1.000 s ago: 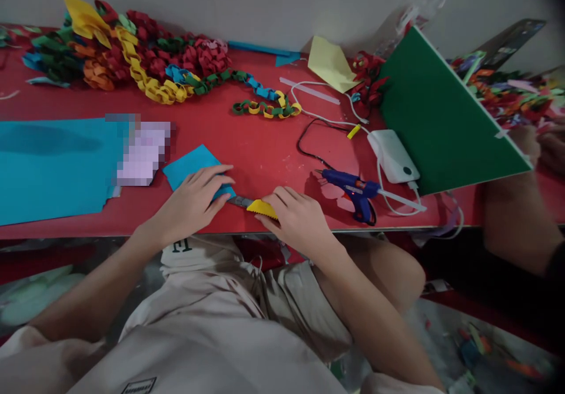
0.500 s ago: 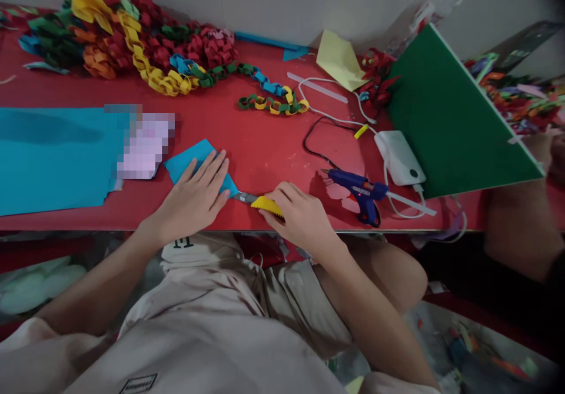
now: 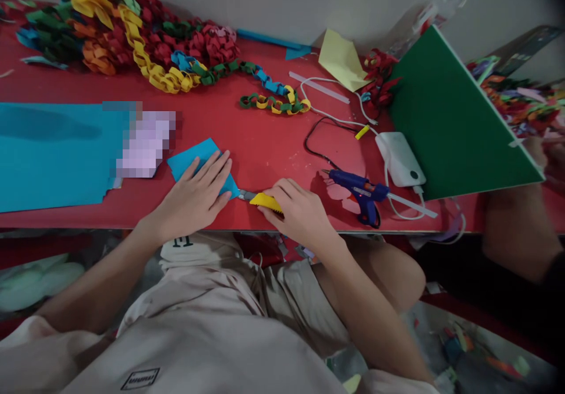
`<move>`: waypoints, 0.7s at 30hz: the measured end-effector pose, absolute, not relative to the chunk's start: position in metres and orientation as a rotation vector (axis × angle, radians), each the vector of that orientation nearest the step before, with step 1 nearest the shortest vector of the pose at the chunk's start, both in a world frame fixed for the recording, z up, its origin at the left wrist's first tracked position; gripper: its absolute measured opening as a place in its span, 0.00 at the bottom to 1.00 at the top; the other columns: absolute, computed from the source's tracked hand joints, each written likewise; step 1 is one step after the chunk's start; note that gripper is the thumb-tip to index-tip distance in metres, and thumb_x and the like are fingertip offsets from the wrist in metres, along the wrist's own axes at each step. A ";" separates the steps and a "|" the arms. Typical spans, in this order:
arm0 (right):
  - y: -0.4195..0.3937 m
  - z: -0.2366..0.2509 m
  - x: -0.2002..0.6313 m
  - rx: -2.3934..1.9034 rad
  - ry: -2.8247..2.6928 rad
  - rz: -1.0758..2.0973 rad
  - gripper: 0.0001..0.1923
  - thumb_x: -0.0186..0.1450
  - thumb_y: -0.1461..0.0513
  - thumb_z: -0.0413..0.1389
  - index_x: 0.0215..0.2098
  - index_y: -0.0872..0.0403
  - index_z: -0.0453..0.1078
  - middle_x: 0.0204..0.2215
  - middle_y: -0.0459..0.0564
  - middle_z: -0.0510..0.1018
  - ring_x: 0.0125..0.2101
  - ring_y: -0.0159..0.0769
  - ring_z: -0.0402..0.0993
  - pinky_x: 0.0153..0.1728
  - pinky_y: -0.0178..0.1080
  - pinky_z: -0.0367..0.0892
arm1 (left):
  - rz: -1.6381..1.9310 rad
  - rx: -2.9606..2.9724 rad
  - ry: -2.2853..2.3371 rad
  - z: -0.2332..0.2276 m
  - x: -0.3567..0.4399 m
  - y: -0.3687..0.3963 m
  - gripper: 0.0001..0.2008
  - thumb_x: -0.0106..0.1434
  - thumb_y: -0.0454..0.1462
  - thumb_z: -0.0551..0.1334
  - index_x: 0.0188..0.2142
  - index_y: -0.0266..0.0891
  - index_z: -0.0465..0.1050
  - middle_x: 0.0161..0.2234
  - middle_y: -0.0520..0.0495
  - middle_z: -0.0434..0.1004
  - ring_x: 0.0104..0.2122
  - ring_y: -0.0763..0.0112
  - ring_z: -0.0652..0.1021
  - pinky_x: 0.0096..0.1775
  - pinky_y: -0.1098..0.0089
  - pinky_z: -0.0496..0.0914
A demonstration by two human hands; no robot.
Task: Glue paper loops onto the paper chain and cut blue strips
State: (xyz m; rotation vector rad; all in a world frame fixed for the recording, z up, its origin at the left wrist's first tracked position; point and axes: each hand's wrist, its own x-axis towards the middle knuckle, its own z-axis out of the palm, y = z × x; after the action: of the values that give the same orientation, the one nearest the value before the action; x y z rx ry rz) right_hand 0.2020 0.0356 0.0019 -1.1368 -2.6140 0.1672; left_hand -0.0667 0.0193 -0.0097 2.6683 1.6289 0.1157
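A small sheet of blue paper (image 3: pixel 188 160) lies on the red table under my left hand (image 3: pixel 198 191). That hand is flat with its fingers stretched out, pressing on the paper and covering much of it. My right hand (image 3: pixel 298 213) is closed around the yellow handle of a box cutter (image 3: pixel 266 201). Its metal blade points left and meets the paper's lower right corner, close to my left thumb. Whether the blade is inside a fold or only at the edge, I cannot tell.
Larger blue sheets (image 3: pixel 53 159) lie at the left. To the right are a blue glue gun (image 3: pixel 357 187), a white power bank (image 3: pixel 401 159) with cables, and a standing green board (image 3: pixel 459 123). Paper chains (image 3: pixel 163 81) run along the back. Another person's arm (image 3: pixel 521 223) shows far right.
Both hands hold nearly the same places. The blue paper appears shifted very slightly right, and the cutter's handle sits a touch further left and higher.
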 end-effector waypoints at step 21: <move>0.043 0.000 0.199 -1.062 -2.643 0.112 0.12 0.74 0.55 0.56 0.46 0.55 0.73 0.42 0.53 0.78 0.42 0.42 0.73 0.39 0.43 0.68 | 0.255 2.564 1.510 -0.006 -0.075 0.021 0.25 0.78 0.41 0.42 0.69 0.38 0.60 0.75 0.43 0.54 0.75 0.56 0.55 0.72 0.46 0.56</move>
State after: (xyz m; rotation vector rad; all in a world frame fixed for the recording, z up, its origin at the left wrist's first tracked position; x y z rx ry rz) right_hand 0.1987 0.0430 -0.0005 -1.0619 -2.6432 0.1116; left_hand -0.0750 0.0213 -0.0062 2.5643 1.5098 0.2546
